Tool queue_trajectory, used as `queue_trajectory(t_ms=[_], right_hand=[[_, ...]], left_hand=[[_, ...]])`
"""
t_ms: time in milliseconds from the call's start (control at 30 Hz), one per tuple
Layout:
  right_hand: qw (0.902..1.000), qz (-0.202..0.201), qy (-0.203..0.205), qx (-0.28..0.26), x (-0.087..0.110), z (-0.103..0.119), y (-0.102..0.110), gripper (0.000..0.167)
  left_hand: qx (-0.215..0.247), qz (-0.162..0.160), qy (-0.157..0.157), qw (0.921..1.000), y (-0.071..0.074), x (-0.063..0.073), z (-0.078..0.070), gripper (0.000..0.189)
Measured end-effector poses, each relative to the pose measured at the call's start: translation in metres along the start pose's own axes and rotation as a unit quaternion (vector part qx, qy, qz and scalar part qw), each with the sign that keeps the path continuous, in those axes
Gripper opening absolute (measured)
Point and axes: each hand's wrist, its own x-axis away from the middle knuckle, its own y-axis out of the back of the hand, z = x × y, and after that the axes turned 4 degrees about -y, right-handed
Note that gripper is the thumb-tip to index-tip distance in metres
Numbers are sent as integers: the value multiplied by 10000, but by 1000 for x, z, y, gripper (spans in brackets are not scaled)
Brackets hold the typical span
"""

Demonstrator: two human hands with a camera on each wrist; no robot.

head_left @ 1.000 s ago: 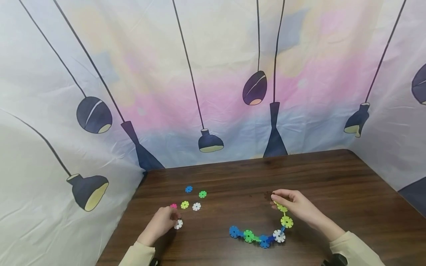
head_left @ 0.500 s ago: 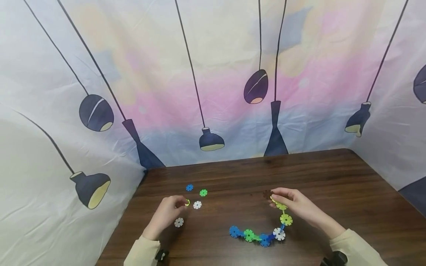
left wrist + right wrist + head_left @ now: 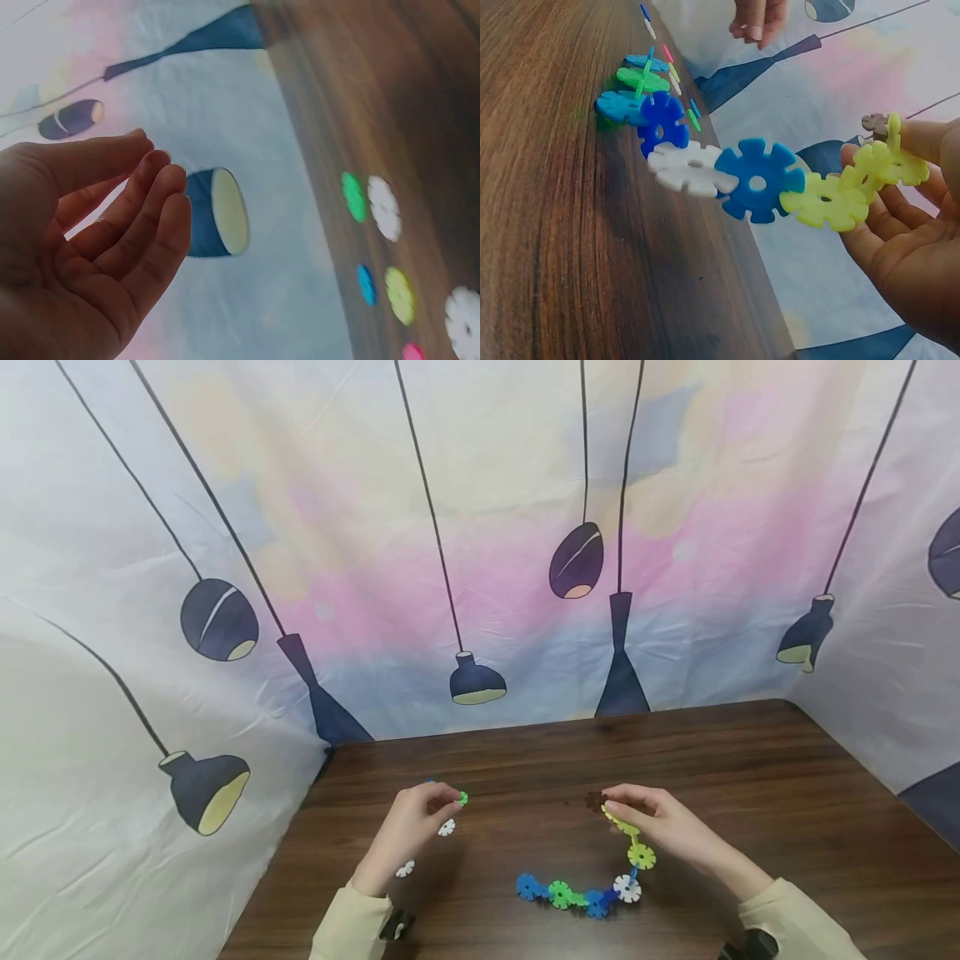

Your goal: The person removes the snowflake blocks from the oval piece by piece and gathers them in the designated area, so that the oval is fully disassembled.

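Observation:
My right hand (image 3: 671, 822) pinches a yellow snowflake disc (image 3: 901, 166) at the raised end of a chain of slotted plastic discs. A brown disc (image 3: 595, 801) sticks out past the fingertips, joined to that end. From there the chain drops through a yellow disc (image 3: 641, 857) and a white disc (image 3: 627, 889) to green and blue ones on the table. Over the loose discs hovers my left hand (image 3: 408, 827), its fingers loosely bent and holding nothing. Below it in the left wrist view lie a green disc (image 3: 353, 197), a blue disc (image 3: 366, 285) and a yellow disc (image 3: 400, 296).
Two loose white discs, one farther off (image 3: 447, 827) and one nearer (image 3: 405, 868), lie on the dark wooden table (image 3: 510, 843). A pink disc (image 3: 412, 352) shows at the left wrist view's lower edge. A lamp-printed cloth (image 3: 517, 610) hangs behind the table.
My left hand has moved right and away from me across the loose discs, now partly covering them. My right hand has shifted slightly left with the chain's raised end.

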Motion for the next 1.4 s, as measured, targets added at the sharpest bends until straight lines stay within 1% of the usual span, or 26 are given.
queue_trajectory(t_ms=[200,400,533,633,700,867,1000,1133,1233,1400], right_hand=[[9999,-7,-76,89,-1,3,1,54],[10000,52,-15,-38,-1,3,0,50],[9992,109,122,-356,-3,3,-1,43],[9980,171,213,-572,-6,4,-2,37],[9978,182,236,-585,-7,6,-3,35],[9990,197,273,-286,-6,10,-5,31],[9978,390,527,-128,-5,14,-7,27],[9955,589,735,-117,-4,17,-11,25],[9951,632,753,-41,-4,19,-14,26],[9952,628,725,201,-2,20,-18,31]], left_hand=[[147,-232,-314,9991,-6,-10,-17,9],[291,-253,-360,9986,-14,-17,-27,8],[497,-196,-407,9977,-19,-21,-35,8],[769,-100,-490,9958,-23,-24,-43,10],[911,-20,-570,9942,-27,-26,-50,10],[1128,239,-747,9905,-40,-33,-69,12],[1288,439,-936,9863,-52,-37,-82,16],[1494,756,-1086,9799,-60,-36,-92,17],[1567,910,-1189,9762,-63,-34,-96,13],[1609,964,-1259,9741,-66,-31,-99,7]])
